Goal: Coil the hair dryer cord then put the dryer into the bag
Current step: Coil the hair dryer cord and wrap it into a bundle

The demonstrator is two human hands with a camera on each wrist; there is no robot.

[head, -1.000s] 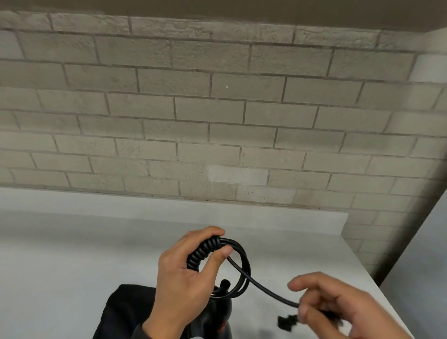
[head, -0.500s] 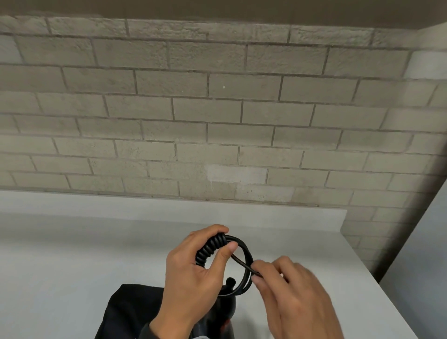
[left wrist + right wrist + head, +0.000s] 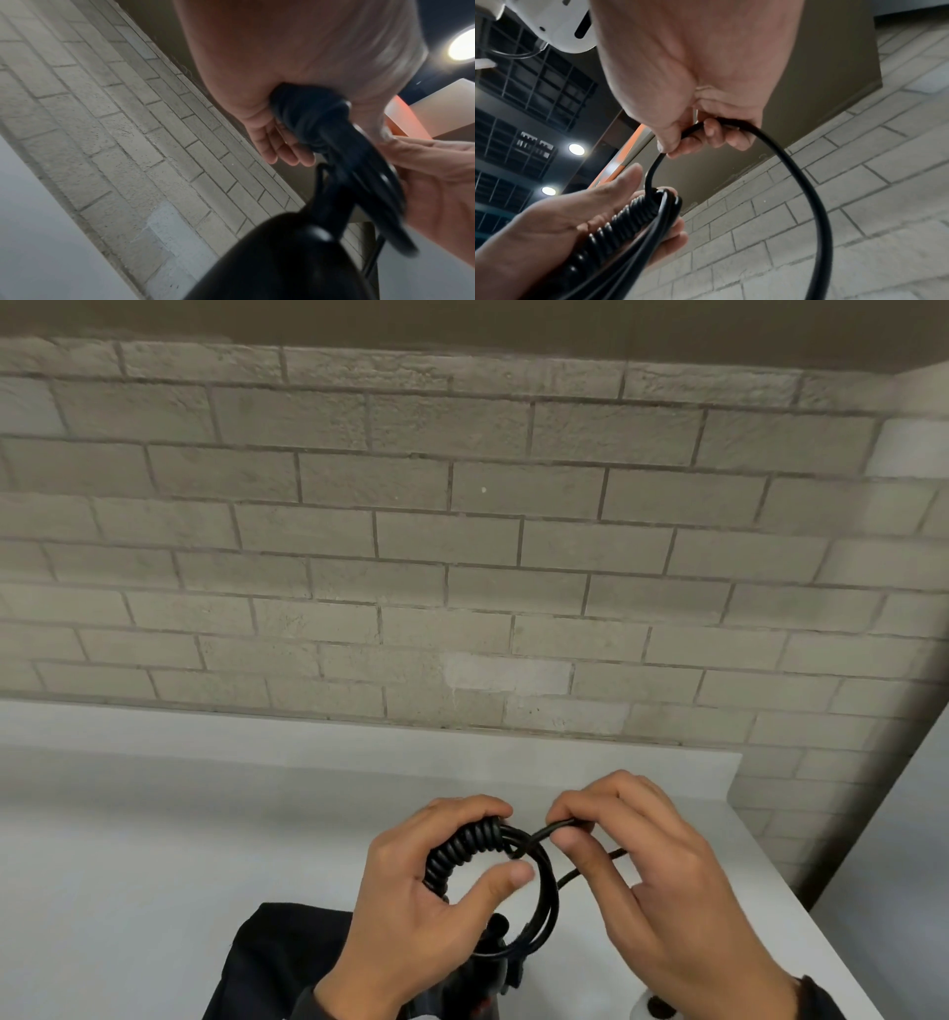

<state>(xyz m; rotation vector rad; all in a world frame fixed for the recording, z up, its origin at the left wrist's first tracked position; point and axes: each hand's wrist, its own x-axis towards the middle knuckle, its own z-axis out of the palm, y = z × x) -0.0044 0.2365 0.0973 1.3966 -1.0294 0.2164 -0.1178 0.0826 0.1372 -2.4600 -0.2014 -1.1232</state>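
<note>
Grey brick wall (image 3: 462, 557) stands behind one pale counter (image 3: 154, 839). One black bag (image 3: 277, 963) lies on it under two hands. One dryer (image 3: 282, 263) hangs, its long axis roughly upright. Left hand (image 3: 411, 911) curls round one looped cord (image 3: 462, 850); right hand (image 3: 652, 880) pinches its free strand.

- The hair dryer (image 3: 493, 983) is largely hidden beneath the left hand (image 3: 411, 916) and cut off by the head view's lower edge.
- The bag (image 3: 277, 963), at 7 o'clock of that hand, is cropped by the same edge.
- In the left wrist view, the cord (image 3: 359, 172) is blurred.
- The cord's plug end cannot be seen.
</note>
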